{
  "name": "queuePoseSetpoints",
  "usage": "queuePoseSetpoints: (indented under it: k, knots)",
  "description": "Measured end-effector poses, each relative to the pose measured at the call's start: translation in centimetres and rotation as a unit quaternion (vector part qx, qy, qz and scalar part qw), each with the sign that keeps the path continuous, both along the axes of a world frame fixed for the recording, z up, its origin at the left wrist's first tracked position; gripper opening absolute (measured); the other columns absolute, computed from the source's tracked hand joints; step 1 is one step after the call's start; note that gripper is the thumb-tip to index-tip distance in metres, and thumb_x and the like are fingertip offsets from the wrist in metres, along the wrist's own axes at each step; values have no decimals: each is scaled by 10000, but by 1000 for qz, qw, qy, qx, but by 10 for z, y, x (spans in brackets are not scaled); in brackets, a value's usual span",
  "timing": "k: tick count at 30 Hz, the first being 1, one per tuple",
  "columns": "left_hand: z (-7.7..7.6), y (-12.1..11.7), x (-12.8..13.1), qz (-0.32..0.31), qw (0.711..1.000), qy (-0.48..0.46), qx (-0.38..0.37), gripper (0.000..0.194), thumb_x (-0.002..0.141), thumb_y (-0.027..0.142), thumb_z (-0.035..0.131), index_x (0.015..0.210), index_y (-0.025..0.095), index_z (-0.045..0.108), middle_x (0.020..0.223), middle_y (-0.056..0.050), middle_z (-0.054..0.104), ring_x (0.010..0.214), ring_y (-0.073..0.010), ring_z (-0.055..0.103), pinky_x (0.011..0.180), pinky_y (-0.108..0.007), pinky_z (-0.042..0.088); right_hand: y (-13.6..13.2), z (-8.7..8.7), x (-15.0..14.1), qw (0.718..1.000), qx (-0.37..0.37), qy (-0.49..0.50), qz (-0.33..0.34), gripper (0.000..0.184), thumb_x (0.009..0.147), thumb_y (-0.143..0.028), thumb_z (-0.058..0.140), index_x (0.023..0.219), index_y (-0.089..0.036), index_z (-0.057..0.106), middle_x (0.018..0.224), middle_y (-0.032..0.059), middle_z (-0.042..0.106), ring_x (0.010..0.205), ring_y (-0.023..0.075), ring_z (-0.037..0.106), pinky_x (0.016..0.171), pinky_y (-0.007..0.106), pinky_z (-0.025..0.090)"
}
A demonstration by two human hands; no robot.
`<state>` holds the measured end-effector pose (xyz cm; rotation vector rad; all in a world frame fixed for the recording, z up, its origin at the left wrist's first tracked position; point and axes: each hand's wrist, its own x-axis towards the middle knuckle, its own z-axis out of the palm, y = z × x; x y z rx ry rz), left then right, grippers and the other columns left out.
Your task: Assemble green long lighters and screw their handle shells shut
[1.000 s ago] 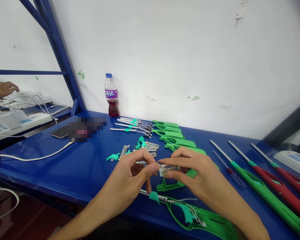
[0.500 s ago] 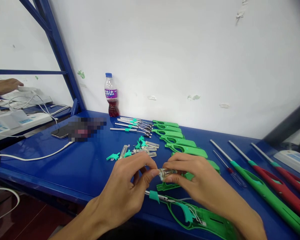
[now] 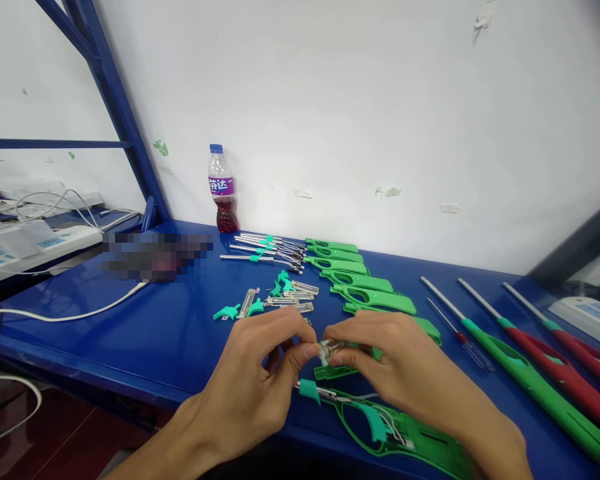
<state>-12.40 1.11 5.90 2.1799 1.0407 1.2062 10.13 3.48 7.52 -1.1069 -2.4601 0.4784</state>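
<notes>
Between my two hands is a small transparent lighter fuel tank (image 3: 327,349) with a pale end fitting. My right hand (image 3: 397,353) is closed around its body. The thumb and forefinger of my left hand (image 3: 263,377) pinch at the fitting end. Just below lies an opened green lighter half-shell (image 3: 423,443), holding a metal tube, a teal trigger (image 3: 376,423) and thin wires. Several similar fuel tanks (image 3: 300,293) and teal triggers (image 3: 227,311) lie beyond my left hand. A row of green handle shells (image 3: 375,300) stretches away behind my right hand.
Metal lighter tubes with wires (image 3: 250,258) lie near the wall. At right are a screwdriver (image 3: 473,352), a green utility lighter (image 3: 535,387) and two red ones (image 3: 545,353). A drink bottle (image 3: 223,190) stands at the back. A white cable (image 3: 70,318) crosses the left side.
My hands stay almost in place, still holding the fuel tank, with a slight shift of the fingers. Another person's hand at far left has gone out of view.
</notes>
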Motion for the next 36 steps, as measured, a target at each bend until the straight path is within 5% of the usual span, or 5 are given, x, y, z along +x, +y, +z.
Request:
queuePoseSetpoints:
  k: [18, 26, 29, 33, 36]
  knots:
    - [6, -4, -3, -33, 995, -40, -82, 294, 1052, 239, 608, 764, 209, 659, 640, 57, 583, 531, -82, 575, 547, -219, 413, -3, 3, -3, 1000, 2, -7, 21, 219, 1075, -206, 620, 908, -273, 745, 847, -67, 787, 782, 180, 654, 721, 325, 419]
    - [9, 8, -3, -31, 983, -32, -181, 320, 1066, 389, 593, 857, 220, 767, 711, 34, 690, 578, -118, 631, 557, -230, 447, 0, 2, 7, 1000, 8, -5, -29, 176, 1070, -260, 651, 1135, -335, 796, 1010, -47, 836, 905, 217, 753, 796, 331, 499]
    - [2, 3, 1, -18, 987, 29, -155, 315, 1088, 410, 557, 926, 248, 772, 810, 23, 739, 695, -154, 664, 629, -259, 479, 0, 3, 22, 997, 27, 21, -73, 193, 1065, -367, 666, 1230, -357, 767, 1089, -38, 842, 950, 227, 779, 807, 330, 534]
    - [-14, -8, 7, -60, 973, 207, -79, 125, 1017, 300, 727, 1140, 320, 736, 1162, 22, 732, 1086, -237, 663, 896, -338, 491, -3, 7, 38, 988, 63, 59, -126, 253, 1062, -484, 639, 1240, -335, 739, 1024, -23, 849, 877, 220, 795, 749, 312, 556]
    - [-23, -9, 8, -78, 954, 283, -61, 130, 1046, 209, 680, 1115, 315, 710, 1195, 21, 688, 1146, -244, 617, 863, -345, 462, -6, 11, 41, 986, 74, 67, -134, 228, 1080, -487, 609, 1206, -332, 718, 959, -51, 835, 831, 185, 782, 703, 281, 535]
